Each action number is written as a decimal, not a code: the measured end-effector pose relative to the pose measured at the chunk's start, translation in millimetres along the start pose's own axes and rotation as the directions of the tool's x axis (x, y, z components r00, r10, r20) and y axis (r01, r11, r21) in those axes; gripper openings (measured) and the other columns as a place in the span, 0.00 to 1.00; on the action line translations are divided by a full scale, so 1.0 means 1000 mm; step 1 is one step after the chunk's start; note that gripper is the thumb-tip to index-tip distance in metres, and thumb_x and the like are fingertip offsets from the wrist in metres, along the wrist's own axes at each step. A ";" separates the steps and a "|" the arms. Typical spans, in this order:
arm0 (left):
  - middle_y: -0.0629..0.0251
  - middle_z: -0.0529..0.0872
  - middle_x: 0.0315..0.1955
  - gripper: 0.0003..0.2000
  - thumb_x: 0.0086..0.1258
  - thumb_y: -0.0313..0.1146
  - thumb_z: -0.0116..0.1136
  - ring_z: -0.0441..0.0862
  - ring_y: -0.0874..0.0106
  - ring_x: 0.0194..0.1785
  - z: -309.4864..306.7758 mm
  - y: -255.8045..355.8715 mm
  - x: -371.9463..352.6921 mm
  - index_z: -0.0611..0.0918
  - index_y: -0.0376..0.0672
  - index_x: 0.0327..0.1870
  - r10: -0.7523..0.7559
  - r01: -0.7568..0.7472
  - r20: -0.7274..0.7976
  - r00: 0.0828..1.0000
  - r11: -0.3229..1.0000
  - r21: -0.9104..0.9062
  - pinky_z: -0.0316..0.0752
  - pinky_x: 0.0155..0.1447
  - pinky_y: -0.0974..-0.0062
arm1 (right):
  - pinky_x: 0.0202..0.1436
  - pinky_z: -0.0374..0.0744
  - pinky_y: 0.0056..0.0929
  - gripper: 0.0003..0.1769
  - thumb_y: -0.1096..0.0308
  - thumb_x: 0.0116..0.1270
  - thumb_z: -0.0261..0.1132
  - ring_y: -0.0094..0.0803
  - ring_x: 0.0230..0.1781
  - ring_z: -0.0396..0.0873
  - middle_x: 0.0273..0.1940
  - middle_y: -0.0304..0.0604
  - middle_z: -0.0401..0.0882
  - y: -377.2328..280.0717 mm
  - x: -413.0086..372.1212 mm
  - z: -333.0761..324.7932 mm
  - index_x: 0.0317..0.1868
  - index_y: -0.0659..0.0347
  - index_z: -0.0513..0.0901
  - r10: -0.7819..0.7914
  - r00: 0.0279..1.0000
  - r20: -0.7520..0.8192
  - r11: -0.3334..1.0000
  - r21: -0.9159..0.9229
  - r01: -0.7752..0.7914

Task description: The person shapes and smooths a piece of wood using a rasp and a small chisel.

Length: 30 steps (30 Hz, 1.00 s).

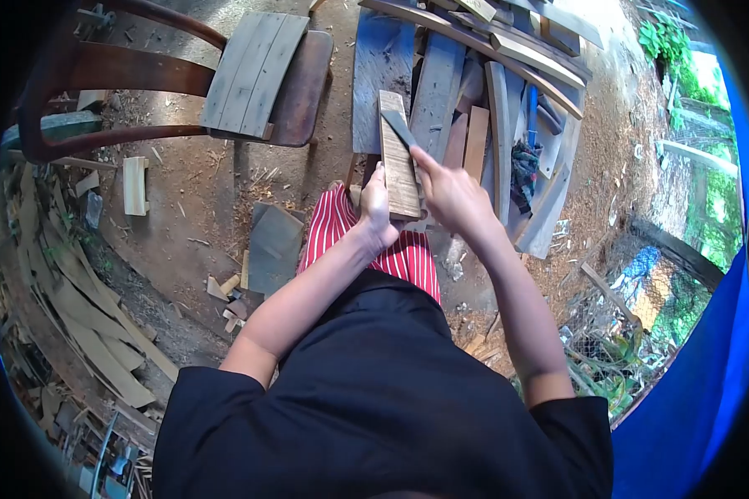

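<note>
My left hand (376, 206) grips the left edge of a brown wooden board (402, 185) near its lower end. The board points away from me above my lap, over red-and-white striped cloth (329, 220). My right hand (456, 198) is closed round the near end of a dark, flat file (399, 129), index finger stretched along it. The file lies slantwise over the upper half of the board, its far end close to the board's left edge. Its handle end is hidden in my hand.
Ahead stands a low work surface (383, 75) loaded with curved wooden pieces (499, 91). A wooden chair (300, 100) with grey planks (254, 71) on it is at upper left. Offcuts (136, 185) and shavings litter the dirt floor. Thin wood strips (87, 312) are piled left; a blue tarp (691, 407) hangs right.
</note>
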<state>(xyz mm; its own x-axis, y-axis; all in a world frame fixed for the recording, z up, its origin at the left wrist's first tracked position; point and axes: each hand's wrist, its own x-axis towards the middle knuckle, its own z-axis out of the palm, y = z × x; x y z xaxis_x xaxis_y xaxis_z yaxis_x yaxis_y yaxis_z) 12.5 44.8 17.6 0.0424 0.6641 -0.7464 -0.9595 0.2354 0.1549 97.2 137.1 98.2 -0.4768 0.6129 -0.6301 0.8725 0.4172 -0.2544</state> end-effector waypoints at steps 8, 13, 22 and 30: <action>0.66 0.82 0.40 0.24 0.80 0.53 0.27 0.81 0.73 0.41 0.002 -0.007 0.002 0.73 0.47 0.58 -0.003 0.002 -0.012 1.000 0.997 -0.075 0.81 0.43 0.65 | 0.50 0.78 0.53 0.24 0.55 0.76 0.45 0.58 0.45 0.81 0.42 0.62 0.83 0.001 0.015 -0.020 0.69 0.43 0.68 -0.008 0.996 0.089 0.996 -0.093 0.016; 0.66 0.81 0.47 0.26 0.80 0.54 0.23 0.82 0.69 0.46 0.005 -0.014 0.007 0.71 0.48 0.60 -0.003 0.001 -0.017 1.000 0.992 -0.123 0.81 0.47 0.62 | 0.50 0.77 0.53 0.24 0.55 0.76 0.45 0.59 0.44 0.81 0.43 0.63 0.82 -0.004 0.063 -0.008 0.70 0.44 0.68 -0.021 0.999 0.048 0.998 -0.055 0.024; 0.64 0.83 0.45 0.26 0.80 0.54 0.29 0.83 0.72 0.42 0.003 -0.020 0.007 0.73 0.44 0.60 0.008 -0.018 -0.048 0.999 0.980 -0.198 0.81 0.50 0.68 | 0.51 0.79 0.54 0.24 0.52 0.76 0.44 0.59 0.43 0.82 0.40 0.64 0.83 -0.009 0.025 -0.037 0.69 0.41 0.68 -0.009 0.984 0.177 0.999 -0.051 0.019; 0.63 0.82 0.49 0.27 0.80 0.53 0.23 0.83 0.68 0.48 0.012 -0.013 0.003 0.70 0.45 0.63 -0.007 -0.004 -0.065 0.998 0.986 -0.164 0.81 0.51 0.65 | 0.52 0.76 0.55 0.24 0.54 0.75 0.47 0.61 0.45 0.80 0.44 0.66 0.81 -0.008 -0.005 -0.019 0.70 0.42 0.68 0.021 0.995 0.102 0.998 -0.061 -0.015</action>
<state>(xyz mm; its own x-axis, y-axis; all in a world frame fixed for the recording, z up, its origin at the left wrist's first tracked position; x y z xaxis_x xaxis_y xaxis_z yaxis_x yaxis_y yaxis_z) 28.2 52.0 21.4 0.0308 0.6154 -0.7876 -0.9923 0.1134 0.0498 90.9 143.3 117.6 -0.4450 0.5499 -0.7068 0.8713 0.4481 -0.2000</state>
